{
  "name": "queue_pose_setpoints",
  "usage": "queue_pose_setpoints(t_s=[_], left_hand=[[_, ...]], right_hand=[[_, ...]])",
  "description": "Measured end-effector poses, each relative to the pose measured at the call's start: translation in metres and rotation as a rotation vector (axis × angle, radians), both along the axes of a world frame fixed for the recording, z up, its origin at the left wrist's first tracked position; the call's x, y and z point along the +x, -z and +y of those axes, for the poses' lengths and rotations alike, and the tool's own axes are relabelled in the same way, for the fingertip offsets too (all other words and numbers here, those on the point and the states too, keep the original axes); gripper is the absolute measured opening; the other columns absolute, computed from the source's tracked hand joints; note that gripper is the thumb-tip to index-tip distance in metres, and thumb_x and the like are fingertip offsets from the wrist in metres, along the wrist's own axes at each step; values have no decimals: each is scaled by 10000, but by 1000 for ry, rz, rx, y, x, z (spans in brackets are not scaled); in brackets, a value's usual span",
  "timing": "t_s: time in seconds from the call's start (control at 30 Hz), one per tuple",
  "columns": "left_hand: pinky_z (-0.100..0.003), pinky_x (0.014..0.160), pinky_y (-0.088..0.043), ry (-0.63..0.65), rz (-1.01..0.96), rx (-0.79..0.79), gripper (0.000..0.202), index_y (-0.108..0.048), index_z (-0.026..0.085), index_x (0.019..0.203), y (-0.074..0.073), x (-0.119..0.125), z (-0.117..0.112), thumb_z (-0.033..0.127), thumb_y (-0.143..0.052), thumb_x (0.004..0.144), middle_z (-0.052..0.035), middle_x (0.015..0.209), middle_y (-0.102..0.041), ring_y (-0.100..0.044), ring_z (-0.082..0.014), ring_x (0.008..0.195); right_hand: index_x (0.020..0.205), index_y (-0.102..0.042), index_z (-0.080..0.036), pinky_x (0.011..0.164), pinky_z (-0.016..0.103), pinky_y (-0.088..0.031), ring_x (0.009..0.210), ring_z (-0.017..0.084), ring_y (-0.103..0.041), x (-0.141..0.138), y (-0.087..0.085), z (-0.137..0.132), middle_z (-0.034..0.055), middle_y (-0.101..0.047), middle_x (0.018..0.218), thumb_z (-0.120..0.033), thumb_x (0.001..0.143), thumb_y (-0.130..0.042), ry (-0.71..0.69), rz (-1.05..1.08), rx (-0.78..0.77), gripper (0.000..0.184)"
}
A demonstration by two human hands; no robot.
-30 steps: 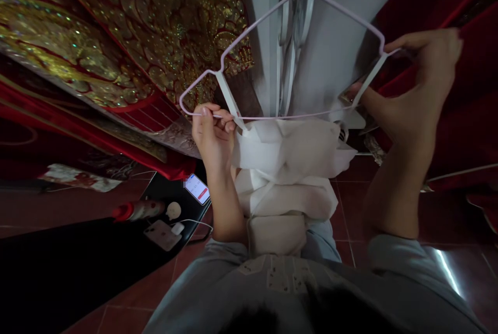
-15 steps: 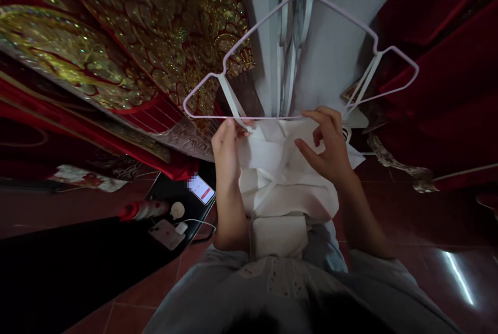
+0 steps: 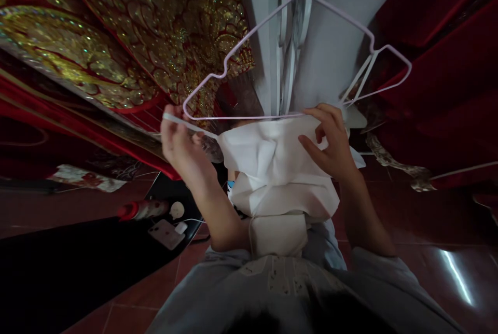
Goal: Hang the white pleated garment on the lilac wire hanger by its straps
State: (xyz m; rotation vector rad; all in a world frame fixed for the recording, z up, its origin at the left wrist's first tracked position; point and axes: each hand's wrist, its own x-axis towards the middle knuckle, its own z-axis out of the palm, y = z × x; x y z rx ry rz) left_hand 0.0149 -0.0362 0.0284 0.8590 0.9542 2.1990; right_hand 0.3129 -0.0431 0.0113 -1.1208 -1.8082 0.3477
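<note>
A pale lilac wire hanger (image 3: pixel 295 28) hangs in front of me from above. A white garment (image 3: pixel 278 168) dangles below its bottom bar. My left hand (image 3: pixel 182 146) is closed on one white strap (image 3: pixel 187 124) of the garment and holds it out to the left, off the hanger's left end. My right hand (image 3: pixel 326 139) grips the top edge of the white garment just under the hanger's bar. The other white strap (image 3: pixel 360 82) still runs up to the notch on the hanger's right shoulder.
Red and gold embroidered fabric (image 3: pixel 128 38) hangs at the upper left, dark red cloth (image 3: pixel 451 64) at the right. A black surface (image 3: pixel 78 261) at the lower left carries a phone (image 3: pixel 165 234), a charger and a red-capped bottle (image 3: pixel 140 210). The floor is red tile.
My right hand came down from the hanger's right end to the garment's top edge. My left hand pulled the left strap off the hanger and out to the left.
</note>
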Motion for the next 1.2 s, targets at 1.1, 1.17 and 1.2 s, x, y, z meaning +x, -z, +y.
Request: queue_pose_setpoints(t_s=[1.1,1.17,1.2], left_hand=[[-229,537,-510,216,8,-92,319,-632,251,911,-10,47,4,496,-724,1094,-65,889,-747,-817,-237,945],[-232,545,-520,217,3,-83,330,-638,255,901,-10,48,4,512,-753,1071,-69,894,-750,-810,-237,944],[-231,548,-525,219,-3,-73,338,-643,255,894,-10,48,4,522,-776,1053,-70,893,-752,-807,-234,938]], right_hand=[[981,-888,-227,507,250,-249,511,84,-426,46,-64,61,-32,-573,624,-133,817,-700,356,660,263,267],[902,-893,-221,559,265,-321,543,88,-485,50,-68,58,-23,-618,631,-70,812,-667,375,587,308,286],[882,-890,-212,580,269,-352,563,93,-519,52,-70,58,-15,-650,645,-53,810,-659,385,567,334,289]])
